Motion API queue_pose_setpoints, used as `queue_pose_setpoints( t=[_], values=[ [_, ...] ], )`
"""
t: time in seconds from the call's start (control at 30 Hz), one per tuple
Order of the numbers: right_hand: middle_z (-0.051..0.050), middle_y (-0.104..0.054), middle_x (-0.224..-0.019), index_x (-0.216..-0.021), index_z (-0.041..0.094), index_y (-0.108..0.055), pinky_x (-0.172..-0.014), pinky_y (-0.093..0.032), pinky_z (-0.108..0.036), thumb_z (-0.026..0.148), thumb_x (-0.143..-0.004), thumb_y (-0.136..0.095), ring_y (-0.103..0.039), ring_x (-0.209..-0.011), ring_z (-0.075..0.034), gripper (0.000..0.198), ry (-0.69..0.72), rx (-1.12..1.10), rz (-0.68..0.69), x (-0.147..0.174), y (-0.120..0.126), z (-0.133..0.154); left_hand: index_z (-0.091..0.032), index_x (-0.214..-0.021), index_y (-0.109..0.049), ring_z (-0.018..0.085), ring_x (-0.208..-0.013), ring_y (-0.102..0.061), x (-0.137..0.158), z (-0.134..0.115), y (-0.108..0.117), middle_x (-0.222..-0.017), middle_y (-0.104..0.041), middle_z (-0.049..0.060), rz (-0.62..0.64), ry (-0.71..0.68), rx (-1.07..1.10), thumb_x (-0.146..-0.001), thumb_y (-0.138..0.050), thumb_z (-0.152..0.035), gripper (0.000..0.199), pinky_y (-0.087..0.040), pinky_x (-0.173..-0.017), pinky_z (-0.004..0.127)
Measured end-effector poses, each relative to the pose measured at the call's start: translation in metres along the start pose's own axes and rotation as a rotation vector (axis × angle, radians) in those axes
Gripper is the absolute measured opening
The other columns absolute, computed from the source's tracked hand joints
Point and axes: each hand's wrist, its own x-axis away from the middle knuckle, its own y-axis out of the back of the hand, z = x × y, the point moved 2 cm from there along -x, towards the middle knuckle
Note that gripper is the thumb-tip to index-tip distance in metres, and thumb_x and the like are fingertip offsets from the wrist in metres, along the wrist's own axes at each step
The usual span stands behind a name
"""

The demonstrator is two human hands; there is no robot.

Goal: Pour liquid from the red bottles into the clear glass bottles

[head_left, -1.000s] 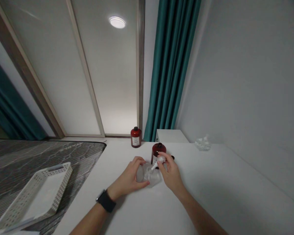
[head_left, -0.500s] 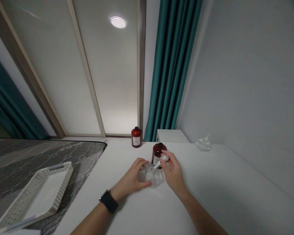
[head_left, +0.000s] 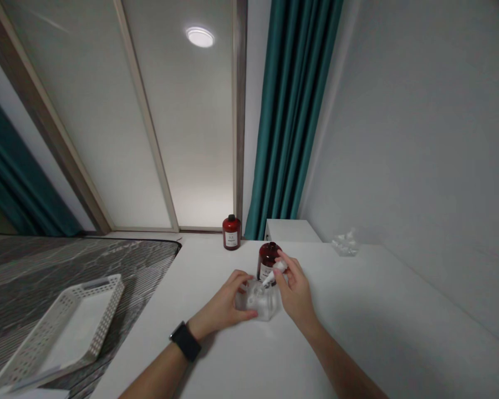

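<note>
My left hand (head_left: 230,302), with a dark watch on its wrist, curls its fingers and thumb around a clear plastic container (head_left: 263,305) on the white table. The container's exact kind is hard to make out. Between the thumb and fingers of my right hand (head_left: 294,291) is a small white thing with a narrow tapered tip (head_left: 274,272). Its tip points down and left, at the container's upper side; whether they touch I cannot tell. Just behind stands an upright dark red bottle (head_left: 268,254) with a white label, partly covered by my right hand.
A second red bottle (head_left: 232,233) with a black cap stands at the table's far edge. Crumpled clear plastic (head_left: 346,244) lies at the back right by the wall. A white perforated basket (head_left: 118,291) sits to the left of the white table (head_left: 216,366), on a grey patterned surface.
The white thing in my right hand has shifted slightly up and to the right. The container has tilted a little under my left hand. The bottles stay put.
</note>
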Motion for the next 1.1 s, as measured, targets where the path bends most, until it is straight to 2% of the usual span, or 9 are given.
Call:
queue_pose_setpoints(
  t=[0.5,0.77,1.1],
  values=[
    [-0.011,-0.062,-0.114,-0.136,0.022,-0.058,-0.087,-0.055,-0.034,0.032,-0.094,-0.057,-0.064,-0.103,-0.022,0.043,-0.002,0.013,0.009,-0.0016,0.0026,0.0028,-0.023,-0.131,-0.051,0.024,-0.111,-0.055,-0.0005,-0.0021,-0.0009,-0.124,-0.051,0.009,0.025,0.018,0.012,-0.072,-0.082,-0.019,0.067,-0.056,-0.092,0.04],
    [-0.01,-0.06,-0.116,-0.137,0.024,-0.056,-0.092,-0.054,-0.036,0.032,-0.096,-0.055,-0.062,-0.108,-0.022,0.042,-0.012,-0.001,0.034,-0.0009,0.0016,-0.0012,-0.023,-0.131,-0.051,0.024,-0.11,-0.056,-0.0007,-0.0026,-0.0003,-0.123,-0.052,0.008,0.021,0.028,-0.001,-0.071,-0.082,-0.018,0.068,-0.056,-0.092,0.04],
    [-0.009,-0.062,-0.11,-0.127,0.021,-0.062,-0.089,-0.055,-0.034,0.03,-0.093,-0.056,-0.064,-0.101,-0.021,0.036,-0.022,-0.004,0.031,-0.0034,0.002,0.0018,-0.023,-0.132,-0.051,0.024,-0.111,-0.056,-0.0007,-0.0045,-0.0003,-0.124,-0.051,0.008,0.026,0.029,0.014,-0.071,-0.082,-0.016,0.069,-0.055,-0.092,0.039]
  ],
)
